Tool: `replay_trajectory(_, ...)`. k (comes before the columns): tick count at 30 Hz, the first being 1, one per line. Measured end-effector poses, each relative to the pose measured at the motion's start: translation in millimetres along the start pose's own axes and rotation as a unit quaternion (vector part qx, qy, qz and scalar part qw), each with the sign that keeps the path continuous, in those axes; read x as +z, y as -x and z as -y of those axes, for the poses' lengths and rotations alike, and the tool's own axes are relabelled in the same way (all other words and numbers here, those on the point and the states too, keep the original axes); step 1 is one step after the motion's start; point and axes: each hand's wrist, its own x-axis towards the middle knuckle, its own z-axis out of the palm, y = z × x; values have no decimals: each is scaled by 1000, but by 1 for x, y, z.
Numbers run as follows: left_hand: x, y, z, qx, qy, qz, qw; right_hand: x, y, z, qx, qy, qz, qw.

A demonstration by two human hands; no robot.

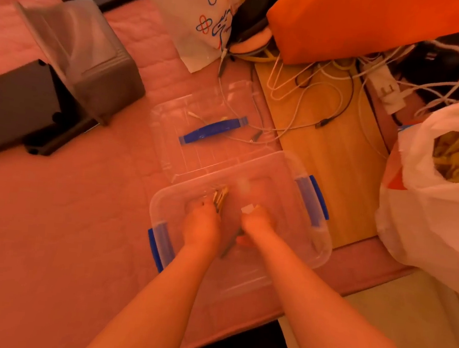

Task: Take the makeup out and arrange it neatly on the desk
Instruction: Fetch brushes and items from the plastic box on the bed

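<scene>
My left hand [201, 225] is down in the clear bin [324, 239] gripping a bunch of slim makeup sticks [220, 196], right hand [257, 221] pinching a small white bit [247, 209], so I'd say mid-unpacking, next up lifting both over the rim onto the counter [65, 229].

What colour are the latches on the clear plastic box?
Blue; the latches show best in the head view.

Heavy orange-red cast throughout, dim warm light, shadows faint and soft, motion blur softening clear box [323, 248], pale glare patch on its far wall, white bag [424, 218] brightest, wide-angle bending at edges.
</scene>
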Motion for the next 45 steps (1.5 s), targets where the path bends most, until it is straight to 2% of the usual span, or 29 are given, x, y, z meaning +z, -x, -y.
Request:
replay_trajectory(3, 1, -5, 0, 6, 3, 1, 1000, 4, 2, 0, -47, 70, -70, 994)
replay_trajectory(7, -3, -5, 1, -5, 49, 3, 999, -8, 26, 9, -97, 154, -90, 979)
replay_trajectory(11, -10, 2, 2, -47, 107, 20, 993, -16, 41, 16, -110, 89, -119, 983)
replay_trajectory(13, -14, 7, 0, -54, 147, 17, 987, -16, 46, 17, -102, 28, -105, 989)
replay_trajectory(15, -15, 8, -3, -58, 171, 15, 983, -15, 50, 19, -65, -53, -83, 993)
replay_trajectory(18, -14, -1, -9, -135, 182, 61, 972, -12, 52, 19, 4, -132, -47, 990)
replay_trajectory(22, -7, -13, -8, -187, 202, 61, 959, -1, 46, 22, -46, -62, -50, 996)
replay_trajectory(26, 0, -21, -1, -195, 200, 48, 959, 15, 36, 30, -84, -21, -70, 994)
replay_trajectory(32, 10, -27, 2, -190, 216, 37, 957, 24, 34, 28, -94, 57, -124, 986)
replay_trajectory(37, 9, -24, 1, -162, 194, 48, 967, 4, 35, 21, -84, 3, -139, 987)
replay_trajectory(42, 3, -13, 3, -153, 217, 70, 962, 5, 41, 24, -92, -84, -106, 987)
replay_trajectory(45, 1, -7, 6, -142, 245, 71, 957, 14, 45, 30, -88, -84, -85, 989)
